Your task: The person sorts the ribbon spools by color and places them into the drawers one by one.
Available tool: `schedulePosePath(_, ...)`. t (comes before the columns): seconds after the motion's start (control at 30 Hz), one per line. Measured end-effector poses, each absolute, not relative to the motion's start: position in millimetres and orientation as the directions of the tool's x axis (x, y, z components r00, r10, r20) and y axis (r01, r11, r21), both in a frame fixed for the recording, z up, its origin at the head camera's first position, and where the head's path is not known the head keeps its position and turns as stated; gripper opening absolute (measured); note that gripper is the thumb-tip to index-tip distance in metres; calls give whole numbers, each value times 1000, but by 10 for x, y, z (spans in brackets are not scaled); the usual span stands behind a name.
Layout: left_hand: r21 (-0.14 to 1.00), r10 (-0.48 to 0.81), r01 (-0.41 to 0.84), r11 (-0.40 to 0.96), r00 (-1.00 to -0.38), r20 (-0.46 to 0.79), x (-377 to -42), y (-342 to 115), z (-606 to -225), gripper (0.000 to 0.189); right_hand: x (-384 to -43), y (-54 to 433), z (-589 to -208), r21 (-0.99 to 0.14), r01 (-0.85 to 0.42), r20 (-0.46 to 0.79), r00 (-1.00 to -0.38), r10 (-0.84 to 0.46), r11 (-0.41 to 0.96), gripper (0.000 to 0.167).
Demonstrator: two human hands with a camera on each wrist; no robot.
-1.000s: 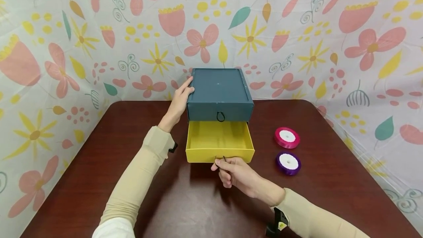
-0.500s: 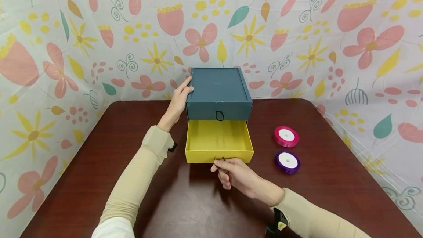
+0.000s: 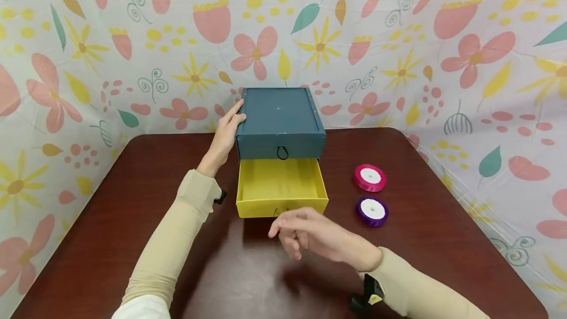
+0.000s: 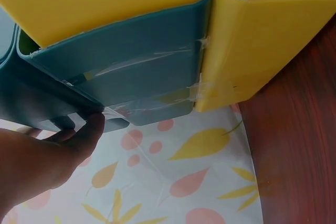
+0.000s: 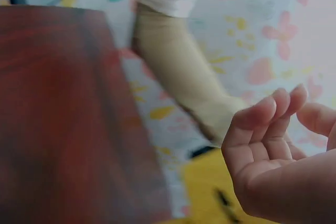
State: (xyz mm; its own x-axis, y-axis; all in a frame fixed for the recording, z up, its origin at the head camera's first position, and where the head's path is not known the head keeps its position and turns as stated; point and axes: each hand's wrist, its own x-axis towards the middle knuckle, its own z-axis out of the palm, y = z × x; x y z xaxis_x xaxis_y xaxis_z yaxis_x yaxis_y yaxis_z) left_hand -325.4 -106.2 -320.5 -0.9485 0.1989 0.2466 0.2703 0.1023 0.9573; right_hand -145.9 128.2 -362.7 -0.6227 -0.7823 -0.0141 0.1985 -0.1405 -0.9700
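Observation:
A blue-grey drawer box (image 3: pixel 278 112) stands at the back of the table, a black pull loop (image 3: pixel 282 158) on its upper front. Below it, a yellow drawer (image 3: pixel 261 208) is pulled out; its visible inside holds nothing. My left hand (image 3: pixel 225 134) rests against the box's left side, fingers near the top edge; the left wrist view shows the thumb touching the blue wall. Just in front of the yellow drawer, my right hand (image 3: pixel 316 235) hangs with loosely bent fingers and holds nothing. It partly hides the drawer's black loop (image 3: pixel 275 212).
To the right of the box lie two ribbon spools, a pink one (image 3: pixel 370 176) and a purple one (image 3: pixel 372 210) nearer me. The dark red-brown table (image 3: pixel 110 210) is backed by a flower-patterned cloth (image 3: pixel 336 92).
My right hand has let go of the yellow drawer's loop and loosened its fingers. The left hand stays on the box. The head view has shifted slightly, so things sit further left.

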Motion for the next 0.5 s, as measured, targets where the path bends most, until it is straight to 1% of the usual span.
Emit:
schedulePosePath(0.13, 960, 194, 258, 109, -953, 234, -3235, -1076, -3245, 52, -1567, 1543, -3435, -957, 79, 164, -650, -742, -280, 36)
schedulePosePath(0.23, 959, 187, 256, 118, -955, 232, -3235, -1073, -3249, 52, -1712, 1813, -3298, -938, -41, 272, -705, -655, -345, 42)
schedulePosePath(0.27, 960, 185, 254, 117, -955, 231, -3236, -1070, -3245, 53, -1773, 1912, -3263, -934, -81, 292, -735, -612, -348, 41)
schedulePosePath(0.33, 959, 186, 258, 119, -955, 233, -3245, -1064, -3231, 53, -1912, 2111, -3212, -939, -131, 282, -821, -497, -317, 36)
schedulePosePath(0.4, 959, 184, 260, 117, -954, 236, -3249, -1057, -3215, 53, -2080, 2311, -3218, -950, -191, 271, -898, -348, -245, 29)
schedulePosePath(0.47, 959, 183, 258, 114, -955, 235, -3255, -1052, -3202, 53, -2263, 2512, -3284, -967, -233, 249, -949, -194, -105, 25)
schedulePosePath(0.5, 959, 182, 259, 118, -955, 236, -3257, -1050, -3198, 53, -2354, 2608, -3338, -970, -241, 240, -963, -126, -11, 25)
